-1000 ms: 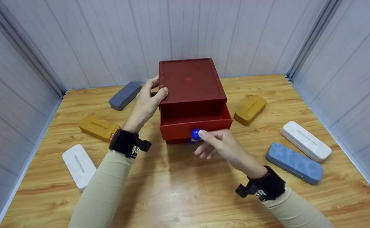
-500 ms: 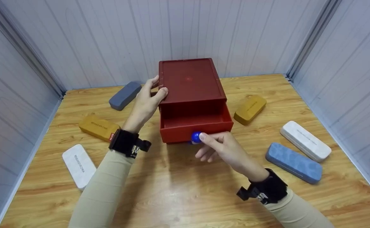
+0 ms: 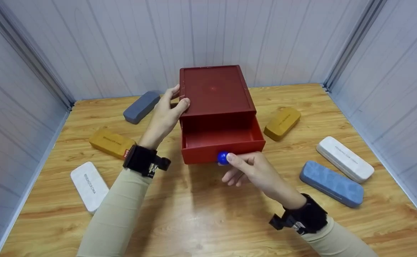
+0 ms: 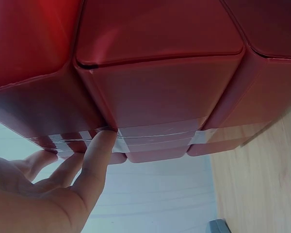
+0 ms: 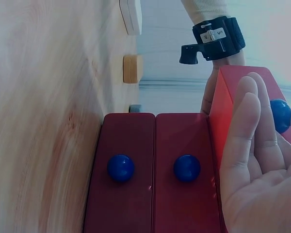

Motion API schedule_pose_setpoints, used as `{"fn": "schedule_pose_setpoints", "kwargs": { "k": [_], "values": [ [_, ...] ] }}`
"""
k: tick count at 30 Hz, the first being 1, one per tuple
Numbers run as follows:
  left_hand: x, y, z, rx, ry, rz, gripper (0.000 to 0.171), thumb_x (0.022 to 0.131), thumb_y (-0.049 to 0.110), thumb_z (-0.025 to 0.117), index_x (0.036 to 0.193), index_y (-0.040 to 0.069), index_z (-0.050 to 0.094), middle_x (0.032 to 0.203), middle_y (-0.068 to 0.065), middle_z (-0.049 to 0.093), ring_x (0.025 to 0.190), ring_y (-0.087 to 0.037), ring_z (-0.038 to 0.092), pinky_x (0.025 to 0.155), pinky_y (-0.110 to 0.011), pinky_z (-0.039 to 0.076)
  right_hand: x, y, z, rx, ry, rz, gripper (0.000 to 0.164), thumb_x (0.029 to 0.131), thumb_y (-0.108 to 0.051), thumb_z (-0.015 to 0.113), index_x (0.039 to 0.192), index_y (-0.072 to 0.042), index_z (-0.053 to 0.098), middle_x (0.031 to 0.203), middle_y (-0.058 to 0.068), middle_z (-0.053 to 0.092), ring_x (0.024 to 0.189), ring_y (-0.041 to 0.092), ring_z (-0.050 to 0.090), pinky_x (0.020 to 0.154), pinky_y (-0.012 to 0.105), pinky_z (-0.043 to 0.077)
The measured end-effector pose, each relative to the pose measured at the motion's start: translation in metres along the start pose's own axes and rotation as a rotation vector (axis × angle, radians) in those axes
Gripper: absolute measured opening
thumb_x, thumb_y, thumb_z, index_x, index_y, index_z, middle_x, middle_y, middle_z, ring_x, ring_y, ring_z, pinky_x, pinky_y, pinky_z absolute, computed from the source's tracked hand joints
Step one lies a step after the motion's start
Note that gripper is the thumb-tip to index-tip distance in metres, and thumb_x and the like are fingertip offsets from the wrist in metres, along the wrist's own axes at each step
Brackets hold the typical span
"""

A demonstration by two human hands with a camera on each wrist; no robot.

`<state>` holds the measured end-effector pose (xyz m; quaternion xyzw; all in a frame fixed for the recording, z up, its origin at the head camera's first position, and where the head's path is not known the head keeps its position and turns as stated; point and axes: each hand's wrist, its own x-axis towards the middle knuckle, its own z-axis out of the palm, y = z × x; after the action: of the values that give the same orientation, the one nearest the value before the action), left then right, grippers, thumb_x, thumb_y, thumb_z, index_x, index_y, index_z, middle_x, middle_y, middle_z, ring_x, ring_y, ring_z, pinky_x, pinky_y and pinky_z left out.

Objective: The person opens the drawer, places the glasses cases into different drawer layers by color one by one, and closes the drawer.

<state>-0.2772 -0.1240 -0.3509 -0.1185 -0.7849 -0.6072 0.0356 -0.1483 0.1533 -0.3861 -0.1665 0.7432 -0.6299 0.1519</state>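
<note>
The left hand (image 3: 163,112) grips the red cabinet (image 3: 215,91), thumb on its top edge. The right hand (image 3: 256,171) pinches the blue knob (image 3: 223,157) of the extended top drawer (image 3: 201,156), located between both hands.

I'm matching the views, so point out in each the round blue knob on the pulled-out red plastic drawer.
Head: the round blue knob is just below and right of centre, held by the right hand.
Left wrist: not in it.
Right wrist: near the right edge, at mid-height.
Shared landmark: the dark red plastic drawer cabinet.
</note>
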Motion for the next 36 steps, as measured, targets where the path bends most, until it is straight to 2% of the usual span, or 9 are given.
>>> {"fn": "schedule_pose_setpoints", "kwargs": {
  "k": [19,31,36],
  "values": [
    [0.0,0.002,0.0,0.013,0.013,0.008,0.07,0.103,0.029,0.061,0.165,0.008,0.036,0.157,-0.015,0.049,0.126,-0.026,0.062,0.105,-0.038,0.052,-0.012,0.003,0.003,-0.051,-0.007,-0.015,0.04,0.113,-0.033,0.054,0.11,-0.004,0.081,0.085,0.015,0.08,0.073,0.029,0.076,0.063,0.032,0.062],
    [0.001,0.001,0.001,0.022,0.023,0.009,0.068,0.103,0.029,0.06,0.164,0.007,0.037,0.159,-0.013,0.05,0.131,-0.028,0.061,0.108,-0.038,0.051,-0.013,0.005,0.005,-0.051,0.005,-0.019,0.041,0.113,-0.033,0.053,0.106,-0.002,0.08,0.084,0.015,0.08,0.072,0.03,0.076,0.062,0.032,0.062],
    [0.0,0.001,0.001,0.03,0.023,0.006,0.069,0.103,0.029,0.06,0.164,0.008,0.037,0.158,-0.014,0.05,0.127,-0.027,0.062,0.107,-0.038,0.051,-0.014,0.007,0.002,-0.06,-0.038,-0.017,0.043,0.114,-0.033,0.05,0.113,-0.002,0.079,0.088,0.015,0.08,0.074,0.027,0.077,0.063,0.033,0.063]
  ]
}}
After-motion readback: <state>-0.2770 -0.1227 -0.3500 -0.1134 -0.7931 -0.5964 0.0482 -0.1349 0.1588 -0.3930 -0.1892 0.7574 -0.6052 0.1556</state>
